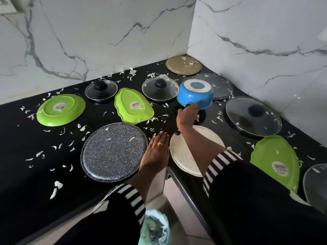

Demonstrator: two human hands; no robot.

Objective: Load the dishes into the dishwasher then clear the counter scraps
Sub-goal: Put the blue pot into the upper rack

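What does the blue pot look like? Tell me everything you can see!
The blue pot is round, shiny and bright blue, and it looks like painted metal. It is upside down and tilted, so its bottom shows: a pale, worn ring around a blue middle. The right hand grips a short handle on its near side, and it seems lifted off the black counter. A dark speckled round tray lies behind it. Its inside is hidden.
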